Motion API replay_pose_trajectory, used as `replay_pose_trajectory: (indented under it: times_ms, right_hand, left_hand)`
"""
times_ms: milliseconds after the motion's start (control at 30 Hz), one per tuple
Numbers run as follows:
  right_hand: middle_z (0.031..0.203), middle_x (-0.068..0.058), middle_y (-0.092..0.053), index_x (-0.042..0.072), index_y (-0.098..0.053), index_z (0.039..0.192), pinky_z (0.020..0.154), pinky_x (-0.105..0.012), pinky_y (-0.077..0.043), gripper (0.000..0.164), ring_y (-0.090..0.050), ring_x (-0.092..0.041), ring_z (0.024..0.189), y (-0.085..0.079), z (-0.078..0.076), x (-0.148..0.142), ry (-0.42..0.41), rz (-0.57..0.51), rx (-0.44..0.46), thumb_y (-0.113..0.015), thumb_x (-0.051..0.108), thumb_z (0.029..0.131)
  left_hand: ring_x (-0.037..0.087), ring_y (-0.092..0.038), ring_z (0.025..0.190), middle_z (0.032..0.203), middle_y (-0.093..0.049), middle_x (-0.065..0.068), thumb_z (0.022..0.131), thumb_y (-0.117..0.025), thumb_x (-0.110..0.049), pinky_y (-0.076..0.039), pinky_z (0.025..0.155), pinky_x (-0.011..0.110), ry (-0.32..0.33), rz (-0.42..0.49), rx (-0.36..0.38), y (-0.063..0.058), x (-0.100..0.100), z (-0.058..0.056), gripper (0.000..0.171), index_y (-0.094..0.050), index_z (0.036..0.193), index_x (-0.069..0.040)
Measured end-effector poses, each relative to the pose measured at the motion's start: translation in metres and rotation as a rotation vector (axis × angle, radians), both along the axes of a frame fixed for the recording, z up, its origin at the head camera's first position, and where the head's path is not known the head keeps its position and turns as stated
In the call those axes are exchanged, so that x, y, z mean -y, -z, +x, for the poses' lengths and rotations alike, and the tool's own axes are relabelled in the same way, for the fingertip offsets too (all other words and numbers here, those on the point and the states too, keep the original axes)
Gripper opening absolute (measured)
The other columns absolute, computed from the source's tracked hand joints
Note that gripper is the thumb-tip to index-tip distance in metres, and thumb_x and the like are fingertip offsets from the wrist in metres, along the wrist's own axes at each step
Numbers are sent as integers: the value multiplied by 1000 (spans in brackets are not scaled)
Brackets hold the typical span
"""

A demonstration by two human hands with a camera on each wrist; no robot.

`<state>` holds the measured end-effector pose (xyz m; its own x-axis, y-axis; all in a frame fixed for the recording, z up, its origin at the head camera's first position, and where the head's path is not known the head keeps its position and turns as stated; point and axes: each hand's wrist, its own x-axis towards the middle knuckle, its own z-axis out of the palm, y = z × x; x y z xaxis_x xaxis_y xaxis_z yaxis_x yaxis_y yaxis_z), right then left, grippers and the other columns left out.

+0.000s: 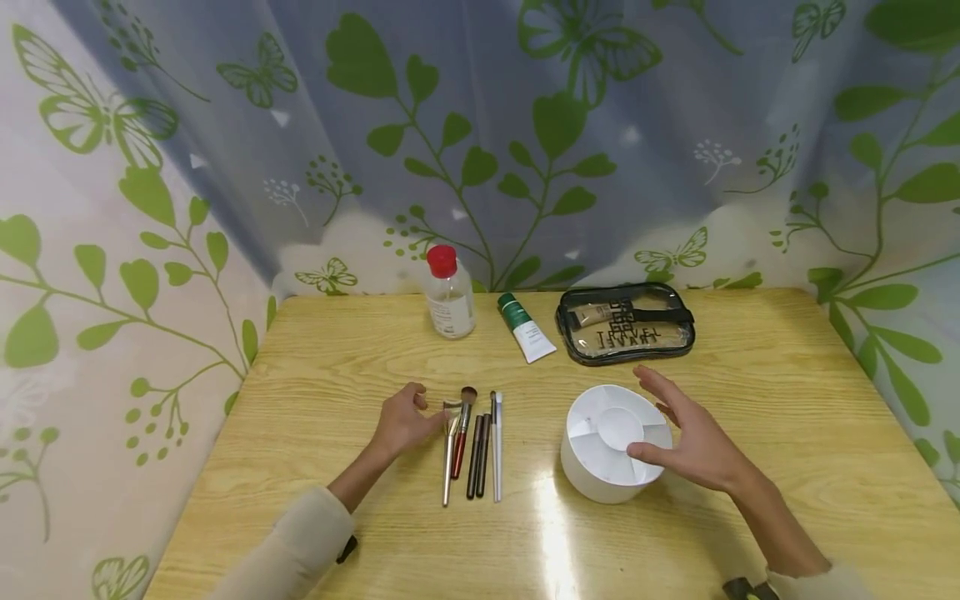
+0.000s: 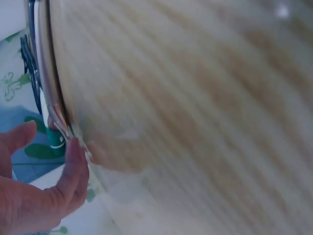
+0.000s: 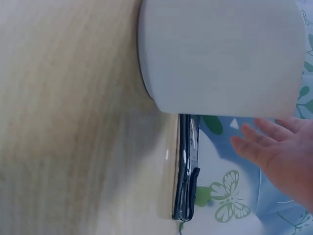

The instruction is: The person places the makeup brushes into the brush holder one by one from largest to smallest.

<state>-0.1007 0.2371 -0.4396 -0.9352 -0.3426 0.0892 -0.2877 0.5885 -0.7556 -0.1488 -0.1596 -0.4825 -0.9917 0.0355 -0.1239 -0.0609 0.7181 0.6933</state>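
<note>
Nearest you, pale sleeves [image 1: 300, 533] cover both forearms, which reach in over the wood-grained table [image 1: 360, 350]. Your right hand [image 1: 697, 442] stands at the right side of a round white container [image 1: 591, 487], its grip wide: the thumb lies by the near part of the rim and the fingers spread along the far side; whether they touch the wall, you cannot tell. The container stands upright, its top divided into compartments about a central round well. To its left lies a row of slender tools: two pale, slim ones [image 1: 498, 425], two dark sticks [image 1: 475, 458], a red-handled brush [image 1: 459, 450] with dark bristles, and, outermost, a gold-toned tool [image 1: 448, 458] with a broad tip. Your left hand [image 1: 405, 423] is at that tip; its grip is parted, thumb and fingers separated as seen from the left wrist. Farther back, from left to right, stand or lie a clear bottle [image 1: 452, 310] with a red cap [image 1: 442, 262], a green-and-white tube [image 1: 527, 327] set aslant, and a transparent, black-edged pouch [image 1: 626, 354] lettered TRAVEL. Behind everything hangs a curtain [image 1: 247, 150] patterned with green leaves and butterflies.
</note>
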Motion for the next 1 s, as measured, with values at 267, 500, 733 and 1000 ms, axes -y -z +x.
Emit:
replay_pose_trajectory:
  times_ms: [267, 500, 733, 1000]
  right_hand:
    - [141, -21, -44, 11, -25, 149, 92, -60, -41, 108, -49, -40, 121, 11, 11, 5, 11, 21, 21, -86, 28, 62]
    - [139, -21, -46, 13, -22, 150, 91, -59, -42, 118, -51, -39, 117, 13, 13, 6, 12, 20, 52, -91, 28, 55]
    - [138, -21, -47, 16, -21, 150, 88, -55, -44, 118, -53, -37, 115, 15, 14, 5, 13, 26, 48, -90, 28, 55]
    - [138, -21, -46, 15, -21, 150, 89, -54, -44, 118, -53, -37, 115, 18, 13, 5, 19, 18, 46, -90, 28, 55]
  left_hand:
    - [21, -58, 72, 83, -64, 16, 73, -79, -19, -49, 62, 28, 17, 28, -22, 3, -9, 5, 36, -62, 92, 6]
    - [15, -55, 59, 70, -63, 10, 70, -79, -11, -45, 53, 23, 36, -17, -45, 6, -16, 8, 26, -61, 82, 4]
    - [13, -54, 52, 65, -63, 11, 70, -74, -4, -44, 46, 22, 26, 25, -41, 6, -20, 7, 20, -60, 81, 6]
    - [11, -53, 53, 67, -64, 10, 72, -72, -4, -44, 47, 20, -7, 74, -24, -6, -16, 0, 13, -64, 79, 4]
